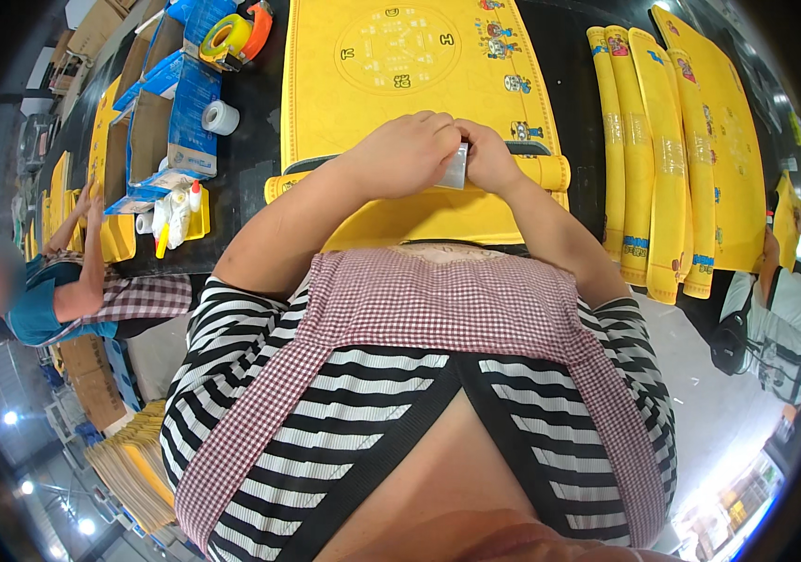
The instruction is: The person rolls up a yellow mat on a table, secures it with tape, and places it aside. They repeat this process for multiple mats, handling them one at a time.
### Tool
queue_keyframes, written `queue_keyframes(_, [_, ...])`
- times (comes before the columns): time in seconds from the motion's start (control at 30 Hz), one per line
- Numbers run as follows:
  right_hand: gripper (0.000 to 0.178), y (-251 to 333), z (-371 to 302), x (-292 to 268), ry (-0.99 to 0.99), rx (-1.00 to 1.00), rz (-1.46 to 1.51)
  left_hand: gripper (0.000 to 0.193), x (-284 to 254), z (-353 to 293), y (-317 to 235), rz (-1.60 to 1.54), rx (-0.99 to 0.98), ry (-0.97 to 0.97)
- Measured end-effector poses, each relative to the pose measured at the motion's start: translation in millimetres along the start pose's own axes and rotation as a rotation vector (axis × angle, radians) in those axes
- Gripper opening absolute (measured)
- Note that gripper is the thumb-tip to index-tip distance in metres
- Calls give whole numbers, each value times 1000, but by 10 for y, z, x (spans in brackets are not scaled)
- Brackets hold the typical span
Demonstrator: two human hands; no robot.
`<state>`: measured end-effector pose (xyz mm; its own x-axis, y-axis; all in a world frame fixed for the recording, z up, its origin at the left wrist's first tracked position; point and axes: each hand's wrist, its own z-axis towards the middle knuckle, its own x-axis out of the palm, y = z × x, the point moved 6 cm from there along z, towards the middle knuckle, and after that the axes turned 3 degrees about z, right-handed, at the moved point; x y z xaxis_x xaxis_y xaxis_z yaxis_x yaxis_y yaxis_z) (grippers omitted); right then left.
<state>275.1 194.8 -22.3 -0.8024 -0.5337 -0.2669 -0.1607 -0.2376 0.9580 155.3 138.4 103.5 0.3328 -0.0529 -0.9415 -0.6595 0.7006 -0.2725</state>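
My left hand (pixel 408 155) and my right hand (pixel 490 159) meet over the near end of a yellow printed mat (pixel 316 84). Both have curled fingers, pinching a small clear plastic packet (pixel 455 169) between them; its contents are too small to make out. Under my wrists, a narrow yellow roll (pixel 543 172) lies across the mat, with a dark grey strip showing along its far side. The mat bears a ring design and small cartoon figures down its right side. More yellow material (pixel 419 223) spreads between the roll and my apron.
Several yellow rolls (pixel 639 140) banded with clear tape lie right, beside a yellow sheet (pixel 728 140). At left are blue cardboard boxes (pixel 194 117), a tape dispenser (pixel 232 39), a white tape roll (pixel 220 117) and white bottles (pixel 176 211). Co-workers stand left (pixel 77 290) and right (pixel 775 309).
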Motion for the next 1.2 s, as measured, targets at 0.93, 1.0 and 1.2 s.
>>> queue_keyframes(0.93, [86, 174, -315, 401, 188, -68, -637, 15, 421, -941, 526, -216, -606, -193])
queue_keyframes(1.0, [85, 205, -139, 396, 256, 40, -678, 21, 464, -1166, 192, -93, -531, -287])
queue_keyframes(1.2, [84, 201, 47, 373, 288, 115, -672, 55, 661, -1274, -74, 104, -468, -293])
